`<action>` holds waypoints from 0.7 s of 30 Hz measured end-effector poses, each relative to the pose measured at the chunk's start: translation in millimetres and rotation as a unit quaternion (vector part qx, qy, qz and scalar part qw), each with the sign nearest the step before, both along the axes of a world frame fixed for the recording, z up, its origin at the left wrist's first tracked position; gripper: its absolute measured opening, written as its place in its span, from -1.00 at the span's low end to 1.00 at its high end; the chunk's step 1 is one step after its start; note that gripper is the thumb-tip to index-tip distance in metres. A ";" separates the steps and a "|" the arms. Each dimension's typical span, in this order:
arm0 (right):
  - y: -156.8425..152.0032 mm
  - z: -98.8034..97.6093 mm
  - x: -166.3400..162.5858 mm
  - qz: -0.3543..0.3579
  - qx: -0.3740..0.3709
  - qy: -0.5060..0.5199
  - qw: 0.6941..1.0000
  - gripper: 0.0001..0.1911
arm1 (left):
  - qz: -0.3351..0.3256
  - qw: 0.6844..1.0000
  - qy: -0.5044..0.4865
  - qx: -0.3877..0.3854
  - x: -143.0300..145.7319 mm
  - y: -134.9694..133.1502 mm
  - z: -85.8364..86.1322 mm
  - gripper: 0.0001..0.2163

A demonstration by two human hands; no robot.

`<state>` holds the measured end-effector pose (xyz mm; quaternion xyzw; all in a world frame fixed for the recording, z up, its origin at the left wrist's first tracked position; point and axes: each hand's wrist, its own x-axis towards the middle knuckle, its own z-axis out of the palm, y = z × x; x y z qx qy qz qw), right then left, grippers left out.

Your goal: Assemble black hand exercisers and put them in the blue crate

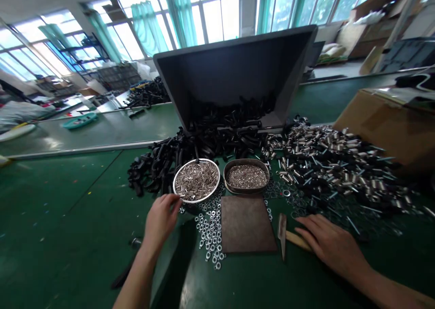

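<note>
My left hand [159, 218] reaches to the near rim of a round white bowl [176, 192] full of small metal pins, its fingers curled and touching the rim. My right hand [331, 243] lies flat on the green table, fingers stretched over the wooden handle of a small tool [282, 229] with a metal blade. Between the hands lies a brown square mat [246, 223]. Loose silver nuts [210, 229] are scattered beside the mat. An oval metal dish [229, 164] of small silver parts stands behind the mat.
A heap of black plastic parts [204, 141] spills from a large tilted grey bin [238, 69]. Silver-and-black assembled pieces [333, 159] pile up at the right, next to a cardboard box [390, 123]. The green table [61, 200] stretches left.
</note>
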<state>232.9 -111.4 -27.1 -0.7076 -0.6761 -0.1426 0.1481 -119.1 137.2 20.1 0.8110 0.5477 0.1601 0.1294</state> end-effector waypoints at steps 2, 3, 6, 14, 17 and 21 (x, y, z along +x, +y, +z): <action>18.3 6.8 4.7 -0.006 0.000 0.027 1.000 -0.68 | -0.083 0.994 -0.065 0.023 64.6 30.0 4.1 -0.81; 27.5 9.7 8.1 -0.010 -0.006 0.041 0.999 -0.70 | -0.099 0.990 -0.100 0.005 96.5 46.6 4.8 -0.84; 54.3 14.7 24.9 -0.034 -0.028 0.059 0.997 -0.73 | -0.095 0.981 -0.155 -0.072 181.6 95.4 -0.5 -0.82; 118.9 13.5 73.5 -0.166 -0.150 0.049 0.973 -0.72 | -0.001 0.941 -0.267 -0.209 285.0 155.6 -40.0 -0.72; 131.8 12.4 73.6 -0.171 -0.196 0.055 0.964 -0.74 | 0.039 0.915 -0.333 -0.224 284.4 151.2 -38.2 -0.77; 130.6 9.2 75.1 -0.171 -0.191 0.102 0.961 -0.82 | 0.058 0.883 -0.411 -0.219 251.6 129.7 -13.1 -0.83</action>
